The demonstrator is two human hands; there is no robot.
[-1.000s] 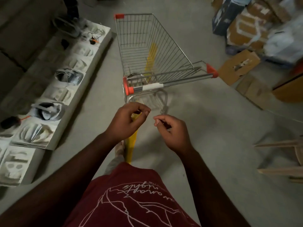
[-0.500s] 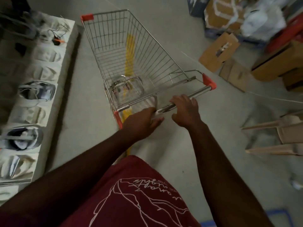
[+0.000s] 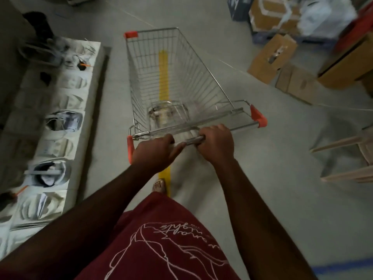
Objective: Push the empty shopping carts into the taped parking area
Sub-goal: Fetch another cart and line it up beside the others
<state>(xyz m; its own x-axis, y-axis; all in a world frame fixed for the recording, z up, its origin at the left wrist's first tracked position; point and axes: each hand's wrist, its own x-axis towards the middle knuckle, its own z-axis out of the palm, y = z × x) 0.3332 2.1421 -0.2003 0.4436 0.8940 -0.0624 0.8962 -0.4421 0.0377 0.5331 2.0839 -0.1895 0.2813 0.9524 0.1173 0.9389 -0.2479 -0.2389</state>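
An empty wire shopping cart [image 3: 207, 77] with orange corner caps stands in front of me on the grey floor. Both hands hold its metal handle bar [image 3: 243, 126]. My left hand [image 3: 153, 153] grips the bar near its left end, and my right hand [image 3: 217, 142] grips it near the middle. A strip of yellow tape [image 3: 163, 76] runs along the floor under the cart and back toward my foot. A bit of blue tape [image 3: 343, 268] shows on the floor at the lower right.
A long low bench [image 3: 60, 126] covered with moulded trays and small gear runs along the left. Cardboard boxes [image 3: 272, 57] and bags pile up at the upper right. Wooden legs of a piece of furniture [image 3: 347, 158] lie at the right.
My hands went from held together in front of me to gripping the cart's handle bar. The cart has swung round and now points nearly straight ahead along the yellow tape.
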